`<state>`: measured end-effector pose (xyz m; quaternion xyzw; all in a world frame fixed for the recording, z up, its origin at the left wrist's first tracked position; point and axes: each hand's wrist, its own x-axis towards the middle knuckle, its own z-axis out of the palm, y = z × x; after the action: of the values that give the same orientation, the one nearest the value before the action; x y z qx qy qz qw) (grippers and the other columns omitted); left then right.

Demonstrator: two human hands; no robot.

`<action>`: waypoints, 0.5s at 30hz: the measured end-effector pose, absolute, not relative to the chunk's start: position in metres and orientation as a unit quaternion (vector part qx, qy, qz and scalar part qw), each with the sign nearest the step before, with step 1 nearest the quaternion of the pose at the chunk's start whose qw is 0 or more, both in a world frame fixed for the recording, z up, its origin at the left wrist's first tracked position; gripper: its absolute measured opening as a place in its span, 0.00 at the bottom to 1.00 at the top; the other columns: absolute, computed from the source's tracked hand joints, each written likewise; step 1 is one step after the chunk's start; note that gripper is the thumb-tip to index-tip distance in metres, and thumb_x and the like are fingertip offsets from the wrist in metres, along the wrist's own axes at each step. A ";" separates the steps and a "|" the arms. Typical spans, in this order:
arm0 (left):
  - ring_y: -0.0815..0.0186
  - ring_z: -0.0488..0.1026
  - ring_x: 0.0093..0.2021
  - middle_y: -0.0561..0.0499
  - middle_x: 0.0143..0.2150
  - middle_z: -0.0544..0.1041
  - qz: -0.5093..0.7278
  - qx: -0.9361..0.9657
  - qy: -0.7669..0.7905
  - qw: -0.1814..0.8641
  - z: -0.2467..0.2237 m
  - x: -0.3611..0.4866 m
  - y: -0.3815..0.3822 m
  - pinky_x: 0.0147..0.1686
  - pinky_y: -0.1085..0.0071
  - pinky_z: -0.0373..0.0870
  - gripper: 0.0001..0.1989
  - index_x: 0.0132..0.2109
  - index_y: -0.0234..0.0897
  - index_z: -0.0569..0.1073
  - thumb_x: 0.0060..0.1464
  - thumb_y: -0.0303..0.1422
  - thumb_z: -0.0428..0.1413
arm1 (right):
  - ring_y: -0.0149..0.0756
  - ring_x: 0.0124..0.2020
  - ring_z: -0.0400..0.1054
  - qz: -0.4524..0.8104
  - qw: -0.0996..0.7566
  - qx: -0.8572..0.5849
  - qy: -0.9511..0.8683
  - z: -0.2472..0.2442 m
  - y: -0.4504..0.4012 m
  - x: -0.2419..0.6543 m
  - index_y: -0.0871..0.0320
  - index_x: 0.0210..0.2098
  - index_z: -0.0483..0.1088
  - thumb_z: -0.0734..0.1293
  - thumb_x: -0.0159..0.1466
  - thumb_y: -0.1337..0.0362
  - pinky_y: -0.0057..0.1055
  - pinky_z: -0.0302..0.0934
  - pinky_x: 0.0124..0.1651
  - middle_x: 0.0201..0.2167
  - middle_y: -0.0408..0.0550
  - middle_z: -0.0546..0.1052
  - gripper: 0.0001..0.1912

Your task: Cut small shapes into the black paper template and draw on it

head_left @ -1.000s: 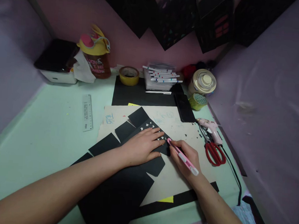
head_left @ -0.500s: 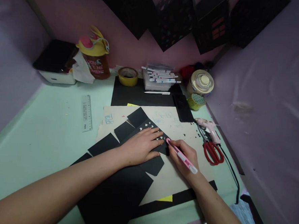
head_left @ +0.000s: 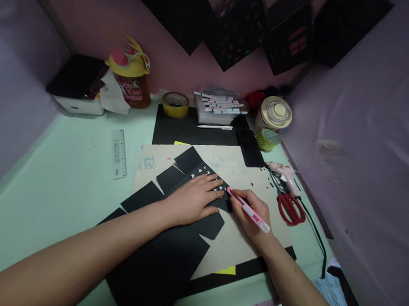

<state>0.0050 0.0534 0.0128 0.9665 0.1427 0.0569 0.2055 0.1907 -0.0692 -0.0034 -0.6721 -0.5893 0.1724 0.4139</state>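
Pale green tabletop (head_left: 68, 172) stood against a pink wall (head_left: 177, 31). Black paper (head_left: 163, 256) with star-shaped holes lay on a pale board (head_left: 240, 243). The left hand (head_left: 194, 198) pressed flat on it, fingers extended; the right hand (head_left: 252, 216) gripped a pink craft knife (head_left: 247, 209).

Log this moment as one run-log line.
left hand: flat on black card | right hand: gripping pink cutter, tip at card | scissors: lying right

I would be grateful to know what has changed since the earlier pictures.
The right hand has tilted the pink cutter slightly, its rear end shifting a little away from the person. Nothing was picked up or released; the left hand stays spread on the black paper.
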 end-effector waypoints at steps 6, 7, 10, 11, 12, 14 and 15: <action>0.54 0.51 0.68 0.44 0.67 0.59 0.048 0.968 0.143 0.201 0.014 0.005 0.053 0.65 0.55 0.50 0.24 0.61 0.38 0.67 0.61 0.42 0.53 | 0.33 0.30 0.72 0.174 0.400 -0.678 -0.592 -0.002 -0.070 0.190 0.55 0.41 0.72 0.67 0.62 0.65 0.28 0.65 0.34 0.33 0.46 0.78 0.07; 0.54 0.51 0.68 0.44 0.67 0.59 0.048 0.968 0.143 0.201 0.014 0.005 0.053 0.65 0.55 0.50 0.24 0.61 0.38 0.66 0.61 0.43 0.53 | 0.33 0.29 0.72 0.174 0.400 -0.678 -0.592 -0.001 -0.070 0.190 0.55 0.40 0.72 0.67 0.62 0.65 0.27 0.64 0.34 0.32 0.46 0.78 0.06; 0.54 0.51 0.68 0.44 0.67 0.59 0.056 0.968 0.142 0.199 0.013 0.004 0.053 0.65 0.55 0.50 0.24 0.61 0.39 0.67 0.61 0.42 0.53 | 0.33 0.28 0.71 0.177 0.413 -0.681 -0.578 -0.002 -0.070 0.189 0.55 0.39 0.72 0.67 0.62 0.64 0.27 0.63 0.31 0.30 0.45 0.77 0.05; 0.54 0.51 0.68 0.44 0.67 0.59 0.059 0.968 0.142 0.199 0.012 0.004 0.053 0.65 0.54 0.51 0.23 0.60 0.38 0.67 0.61 0.42 0.53 | 0.33 0.28 0.71 0.178 0.418 -0.683 -0.572 -0.003 -0.070 0.189 0.55 0.39 0.72 0.67 0.62 0.64 0.27 0.63 0.31 0.30 0.45 0.77 0.06; 0.53 0.52 0.68 0.44 0.67 0.60 0.063 0.968 0.142 0.198 0.012 0.004 0.053 0.65 0.54 0.51 0.23 0.60 0.38 0.67 0.61 0.42 0.53 | 0.33 0.27 0.71 0.180 0.422 -0.685 -0.566 -0.003 -0.070 0.189 0.54 0.40 0.72 0.67 0.62 0.63 0.27 0.63 0.31 0.30 0.45 0.77 0.06; 0.53 0.52 0.68 0.44 0.67 0.60 0.064 0.968 0.141 0.198 0.012 0.004 0.053 0.65 0.55 0.51 0.23 0.60 0.38 0.68 0.61 0.42 0.53 | 0.33 0.27 0.70 0.184 0.424 -0.686 -0.562 -0.004 -0.070 0.190 0.54 0.41 0.72 0.66 0.62 0.63 0.28 0.63 0.31 0.30 0.45 0.77 0.07; 0.53 0.52 0.68 0.44 0.67 0.60 0.063 0.968 0.141 0.198 0.012 0.005 0.053 0.65 0.54 0.51 0.23 0.60 0.38 0.68 0.61 0.42 0.53 | 0.33 0.27 0.70 0.187 0.421 -0.685 -0.563 -0.004 -0.070 0.190 0.54 0.41 0.72 0.67 0.62 0.63 0.28 0.63 0.31 0.30 0.45 0.77 0.07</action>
<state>0.0046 0.0528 0.0116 0.9680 0.1407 0.0629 0.1980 0.1898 -0.0704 -0.0038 -0.6855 -0.5634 0.1873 0.4215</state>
